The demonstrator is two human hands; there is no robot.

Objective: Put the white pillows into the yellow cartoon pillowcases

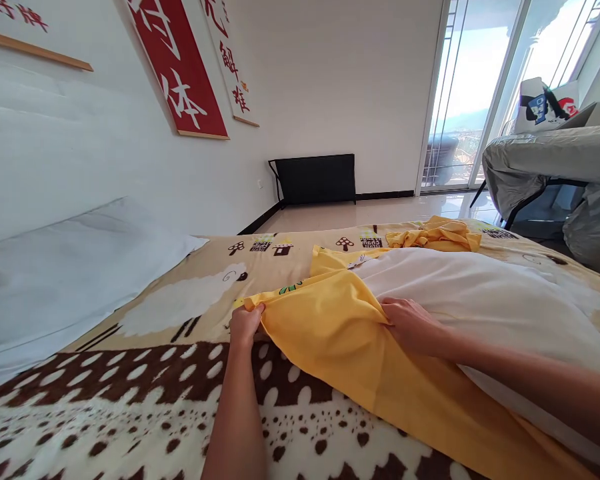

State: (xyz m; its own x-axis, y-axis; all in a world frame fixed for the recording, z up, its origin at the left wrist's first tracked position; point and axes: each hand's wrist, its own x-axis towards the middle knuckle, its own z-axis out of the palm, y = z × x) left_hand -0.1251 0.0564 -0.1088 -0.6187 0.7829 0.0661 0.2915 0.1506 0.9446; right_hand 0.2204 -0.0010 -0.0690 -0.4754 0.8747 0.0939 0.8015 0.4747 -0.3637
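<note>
A yellow pillowcase [325, 320] lies over part of a white pillow [460, 280] on the bed. My left hand [245, 325] is closed on a corner of the pillowcase, at its far left end. My right hand [407, 325] grips the cloth near its edge, where the yellow fabric meets the white pillow. Between my hands the fabric is lifted into a soft fold, and a long part of it runs toward the lower right. A small green print shows on its upper edge. The pillow's left end is hidden under the yellow cloth.
A patterned blanket [155, 407] with brown, cream and sheep designs covers the bed. A white pillow [70, 280] rests against the left wall. Crumpled yellow cloth [435, 235] sits at the far edge. Beyond are a black folded panel [313, 180] and a covered table [555, 150].
</note>
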